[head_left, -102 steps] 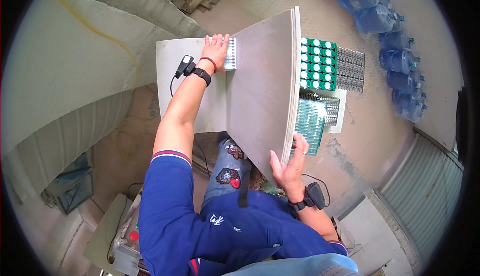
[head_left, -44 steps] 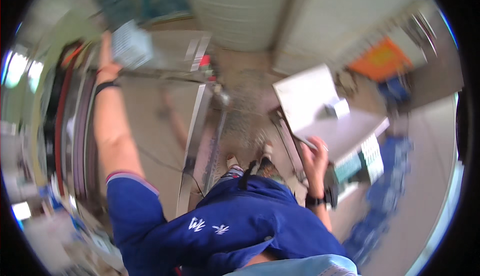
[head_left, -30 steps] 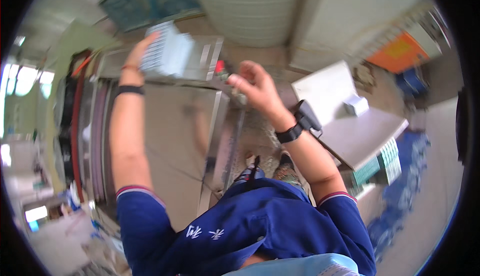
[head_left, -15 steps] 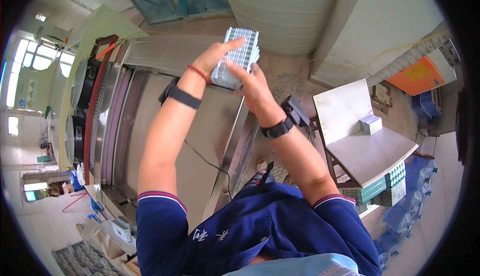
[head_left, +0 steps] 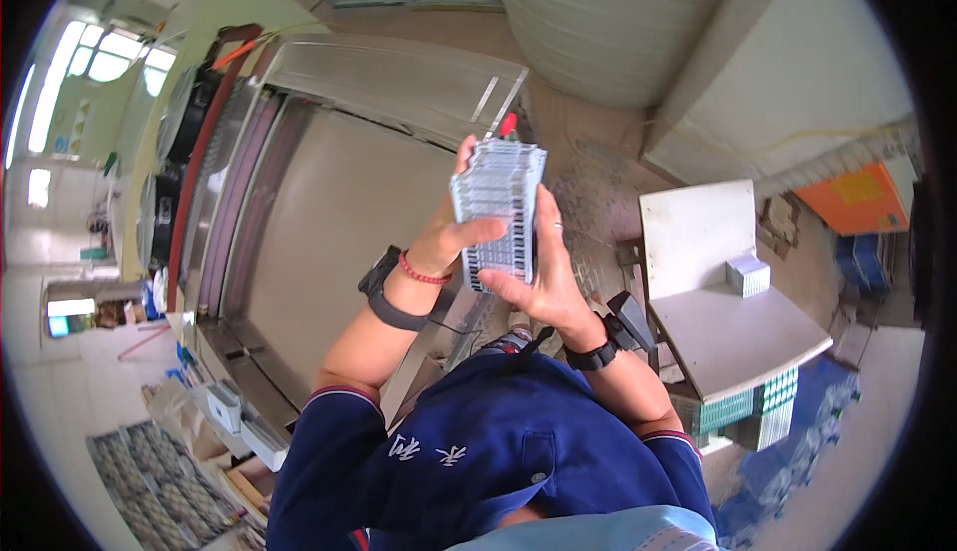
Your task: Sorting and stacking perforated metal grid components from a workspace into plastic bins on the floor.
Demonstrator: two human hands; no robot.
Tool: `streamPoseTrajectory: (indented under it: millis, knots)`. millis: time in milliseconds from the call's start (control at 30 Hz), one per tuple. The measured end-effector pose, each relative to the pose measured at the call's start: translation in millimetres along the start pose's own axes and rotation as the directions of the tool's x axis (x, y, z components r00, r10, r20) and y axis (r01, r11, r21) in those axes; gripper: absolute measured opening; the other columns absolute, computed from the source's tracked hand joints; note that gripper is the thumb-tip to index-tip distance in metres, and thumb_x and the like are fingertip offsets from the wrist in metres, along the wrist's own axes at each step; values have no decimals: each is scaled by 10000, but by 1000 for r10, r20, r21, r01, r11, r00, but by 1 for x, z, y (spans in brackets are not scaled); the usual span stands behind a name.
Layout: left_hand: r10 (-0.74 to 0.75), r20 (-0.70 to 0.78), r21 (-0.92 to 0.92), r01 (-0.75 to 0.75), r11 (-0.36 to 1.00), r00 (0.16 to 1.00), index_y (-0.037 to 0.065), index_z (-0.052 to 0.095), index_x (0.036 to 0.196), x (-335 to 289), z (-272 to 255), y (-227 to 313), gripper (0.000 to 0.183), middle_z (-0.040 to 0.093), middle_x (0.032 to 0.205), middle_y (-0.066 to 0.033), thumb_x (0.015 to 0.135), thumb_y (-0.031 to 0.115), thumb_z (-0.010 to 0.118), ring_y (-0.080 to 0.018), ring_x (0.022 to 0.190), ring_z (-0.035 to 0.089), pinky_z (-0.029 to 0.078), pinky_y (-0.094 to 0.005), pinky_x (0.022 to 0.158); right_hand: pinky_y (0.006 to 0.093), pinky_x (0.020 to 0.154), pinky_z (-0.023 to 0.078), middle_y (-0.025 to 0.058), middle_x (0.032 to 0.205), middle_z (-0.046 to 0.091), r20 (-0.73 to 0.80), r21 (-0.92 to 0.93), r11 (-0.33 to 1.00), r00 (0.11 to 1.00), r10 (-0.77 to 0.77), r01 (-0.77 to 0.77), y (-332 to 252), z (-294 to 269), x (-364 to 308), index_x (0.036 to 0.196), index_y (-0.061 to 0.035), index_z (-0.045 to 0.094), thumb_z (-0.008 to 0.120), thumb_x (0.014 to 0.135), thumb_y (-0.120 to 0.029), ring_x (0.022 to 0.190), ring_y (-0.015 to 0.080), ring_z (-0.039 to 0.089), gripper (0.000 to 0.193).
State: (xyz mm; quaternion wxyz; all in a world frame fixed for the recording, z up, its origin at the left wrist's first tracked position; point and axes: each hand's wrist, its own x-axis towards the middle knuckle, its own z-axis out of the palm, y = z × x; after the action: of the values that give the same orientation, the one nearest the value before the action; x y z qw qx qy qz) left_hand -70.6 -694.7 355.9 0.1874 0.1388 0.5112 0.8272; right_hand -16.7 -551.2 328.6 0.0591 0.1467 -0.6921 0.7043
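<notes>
Both hands hold a thick stack of thin, pale blue-white panels (head_left: 498, 192) with rows of dark stripes, in front of my chest. My left hand (head_left: 449, 237) grips its left side, the thumb lying across the top face. On the right edge, my right hand (head_left: 548, 277) is wrapped round the lower part, its thumb near the bottom corner. The fingers under the stack are hidden. The stack's far end looks slightly fanned and uneven. Beyond it, the corner of a metal machine frame (head_left: 399, 72) shows a red knob (head_left: 509, 124).
A wide conveyor bed (head_left: 339, 202) with rollers lies to the left. At right stands a slanted board table (head_left: 738, 337) bearing a small panel stack (head_left: 748, 277). Below it are green panel stacks (head_left: 723, 411) and blue plastic-wrapped goods (head_left: 797, 441). An orange cabinet (head_left: 857, 202) is farther back.
My hands have drawn the stack down and slightly right, closer to my body, and tilted it. The view has turned a little; the machine's far corner now shows.
</notes>
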Motion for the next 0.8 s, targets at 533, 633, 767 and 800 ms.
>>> streamPoseTrajectory:
  millis: [533, 633, 767, 800]
  knots:
    - [320, -87, 858, -93, 506, 943, 41, -259, 1335, -127, -166, -21, 1436, 222, 1401, -182, 495, 306, 876, -316, 1320, 233, 213, -419, 1080, 446, 1085, 215, 271, 1419, 162, 738, -85, 972, 669, -86, 220, 109, 141, 73, 1383, 5, -137, 886, 442, -230, 1326, 402, 184, 1410]
    - [314, -81, 801, -126, 586, 946, 52, -271, 1329, -124, -171, -24, 1459, 212, 1408, -184, 474, 310, 883, -320, 1330, 217, 210, -425, 1085, 467, 1086, 194, 256, 1437, 120, 757, -83, 969, 647, -89, 231, 118, 141, 77, 1374, -4, -181, 891, 422, -239, 1330, 410, 165, 1453]
    - [247, -156, 647, -90, 757, 956, 68, -312, 1314, -125, -172, -33, 1483, 186, 1423, -178, 469, 297, 885, -316, 1335, 211, 215, -429, 1086, 441, 1089, 210, 200, 1465, 62, 810, -43, 984, 582, -69, 175, 120, 142, 81, 1374, -80, -231, 905, 409, -227, 1348, 357, 135, 1498]
    - [242, -152, 648, -88, 756, 958, 68, -312, 1314, -125, -170, -31, 1483, 186, 1423, -178, 469, 297, 885, -316, 1335, 211, 215, -429, 1086, 436, 1088, 212, 200, 1467, 45, 835, -1, 989, 544, -82, 149, 120, 141, 82, 1374, -83, -232, 901, 424, -235, 1351, 353, 124, 1487]
